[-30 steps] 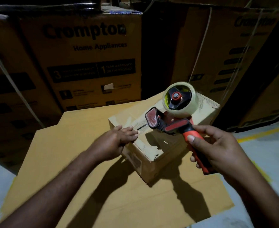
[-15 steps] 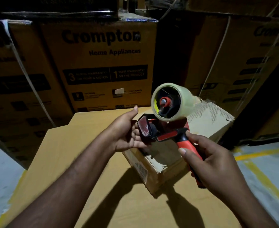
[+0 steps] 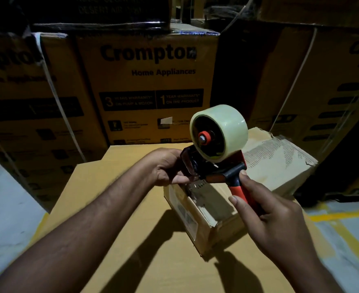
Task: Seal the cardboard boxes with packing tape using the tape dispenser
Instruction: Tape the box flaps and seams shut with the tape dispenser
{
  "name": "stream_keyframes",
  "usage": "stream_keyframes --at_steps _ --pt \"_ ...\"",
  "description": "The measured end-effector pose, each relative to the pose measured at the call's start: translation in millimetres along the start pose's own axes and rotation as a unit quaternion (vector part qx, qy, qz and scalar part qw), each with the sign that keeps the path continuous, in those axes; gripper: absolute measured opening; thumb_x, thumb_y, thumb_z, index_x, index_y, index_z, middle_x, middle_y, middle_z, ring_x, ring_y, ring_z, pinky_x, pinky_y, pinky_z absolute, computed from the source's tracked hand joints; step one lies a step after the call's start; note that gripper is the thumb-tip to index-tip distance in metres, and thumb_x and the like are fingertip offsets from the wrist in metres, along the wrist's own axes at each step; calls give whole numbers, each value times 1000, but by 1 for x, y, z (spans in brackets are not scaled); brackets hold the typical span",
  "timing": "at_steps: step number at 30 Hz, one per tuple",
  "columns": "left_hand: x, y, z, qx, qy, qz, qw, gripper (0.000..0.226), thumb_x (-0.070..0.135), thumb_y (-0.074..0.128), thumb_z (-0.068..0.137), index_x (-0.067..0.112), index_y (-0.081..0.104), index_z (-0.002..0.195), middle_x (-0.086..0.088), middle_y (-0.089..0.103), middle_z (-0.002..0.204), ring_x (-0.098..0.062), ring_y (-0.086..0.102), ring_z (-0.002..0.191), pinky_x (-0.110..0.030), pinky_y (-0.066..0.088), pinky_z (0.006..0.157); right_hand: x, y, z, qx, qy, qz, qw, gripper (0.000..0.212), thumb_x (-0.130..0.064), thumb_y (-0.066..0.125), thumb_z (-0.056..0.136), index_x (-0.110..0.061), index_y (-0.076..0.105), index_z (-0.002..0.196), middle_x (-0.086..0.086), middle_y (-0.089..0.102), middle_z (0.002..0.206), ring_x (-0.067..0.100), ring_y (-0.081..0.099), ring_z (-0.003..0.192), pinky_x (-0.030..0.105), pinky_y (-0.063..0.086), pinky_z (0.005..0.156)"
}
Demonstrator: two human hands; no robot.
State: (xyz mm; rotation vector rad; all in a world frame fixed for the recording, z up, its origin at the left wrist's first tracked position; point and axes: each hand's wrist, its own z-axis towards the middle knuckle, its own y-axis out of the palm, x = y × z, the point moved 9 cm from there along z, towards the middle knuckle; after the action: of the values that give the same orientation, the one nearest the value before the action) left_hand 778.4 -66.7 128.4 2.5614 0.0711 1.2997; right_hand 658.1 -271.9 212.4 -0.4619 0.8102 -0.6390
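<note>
Right hand (image 3: 275, 225) grip: fingers wrapped fully round the orange handle (image 3: 238, 188) of the tape dispenser (image 3: 214, 166), closed tight on it. Left hand (image 3: 168, 168) grip: fingers curled on the dispenser's front end by the red guard; can't tell if it also pinches the loose tape end (too dark there). Dispenser hangs just above the near end of the cardboard box (image 3: 280, 163), apparently not touching it. Box sits on a flat cardboard sheet (image 3: 132, 229); printed cartons (image 3: 149, 81) are stacked behind the box. Handling, my read: dispenser is light and rigid, handle is the right hold, keep fingers off the cutter at the front. Tape roll (image 3: 231, 127) is clear thin film, sticky, likely folds on itself if slack. Box looks small, light and worn, torn along its far top edge, so it may slide under pull: pin its top with the free hand.
</note>
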Motion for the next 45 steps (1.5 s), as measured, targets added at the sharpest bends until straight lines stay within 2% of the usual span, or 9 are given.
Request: stream_keyframes --at_steps 5,10,14,16,22,26,34,40,45 --pt "49 -25 -9 125 114 290 942 19 12 59 100 1 74 94 -21 75 94 -25 71 77 -37 60 73 -2 13 7 -12 -28 -28 999 52 -32 72 87 -12 64 134 0 71 118 13 71 96 26 60 73" --pt "104 -79 -20 359 182 565 720 18 32 63 100 16 69 103 -1 70 88 -14 68 77 -32 60 72 3 21 6 -41 -14 -43 998 52 -36 72 83 -18 66 132 -2 74 111 12 72 91 31 62 72" --pt "77 -107 -15 196 131 345 908 23 26 59 102 5 68 104 -11 73 90 -17 66 69 -29 56 60 28 22 -3 -49 46 -2 998 52 -48 70 85 -24 66 132 -6 73 114 6 72 89 8 51 74" --pt "39 -86 -14 90 39 267 959 41 40 55 103 1 67 109 -12 72 88 -16 65 66 -27 54 56 31 21 0 -41 76 23 996 50 -49 73 87 -27 66 131 -7 75 109 3 70 82 -1 44 69" --pt "-24 -12 -17 -136 -104 78 982 103 82 28 92 -12 65 113 -28 73 97 -27 75 67 -34 64 57 10 3 22 2 60 116 991 55 -34 75 79 -33 60 131 -24 66 103 -9 69 78 6 52 65" --pt "0 11 -25 -149 -82 -47 984 76 59 52 89 -4 58 130 -28 72 93 -32 75 65 -39 64 57 0 0 31 15 21 102 994 51 -37 77 86 -24 63 133 -8 69 121 8 74 84 20 59 69" --pt "-13 19 -17 -185 -92 -78 975 83 48 63 86 5 33 151 -37 51 140 -54 66 103 -60 60 76 1 -5 33 42 3 106 993 58 -41 73 82 -20 60 135 2 73 116 13 74 89 28 60 74" --pt "-9 11 -20 -140 -41 -99 984 22 14 48 97 -4 55 108 -19 64 80 -24 70 61 -34 63 56 7 -6 31 47 25 138 989 59 -41 71 81 -21 61 135 -16 67 119 9 74 89 15 57 76" --pt "8 -23 -9 -26 6 2 1000 9 -4 48 101 -1 55 108 -17 64 76 -18 68 58 -29 61 52 10 0 29 25 18 130 991 55 -33 79 85 -20 61 134 -11 62 128 8 70 105 10 54 82"
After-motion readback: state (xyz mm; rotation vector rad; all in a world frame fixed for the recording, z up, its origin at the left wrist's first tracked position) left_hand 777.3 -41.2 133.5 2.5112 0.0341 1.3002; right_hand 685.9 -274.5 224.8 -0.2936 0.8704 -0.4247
